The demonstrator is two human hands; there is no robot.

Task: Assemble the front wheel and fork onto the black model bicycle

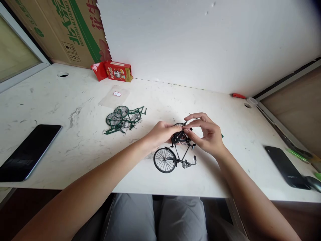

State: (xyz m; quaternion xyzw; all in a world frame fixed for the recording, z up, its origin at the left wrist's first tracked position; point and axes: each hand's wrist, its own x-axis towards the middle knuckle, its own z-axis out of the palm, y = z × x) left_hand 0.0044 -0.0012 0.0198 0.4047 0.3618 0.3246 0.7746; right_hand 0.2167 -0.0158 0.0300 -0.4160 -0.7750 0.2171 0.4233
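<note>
A small black model bicycle lies near the table's front edge, its spoked front wheel toward me and its rear end between my hands. My left hand grips the rear part from the left, thumb and fingers closed on it. From the right, my right hand pinches at the same spot beside the rear wheel, thumb and index finger together; whether a small part is between those fingertips is too small to tell. Green model bicycle parts, with two spoked wheels and a frame, lie to the left of my hands.
A clear bag with a label and a red box stand or lie further back. A dark tablet is at the left, a black phone at the right. A red object rests by the back wall.
</note>
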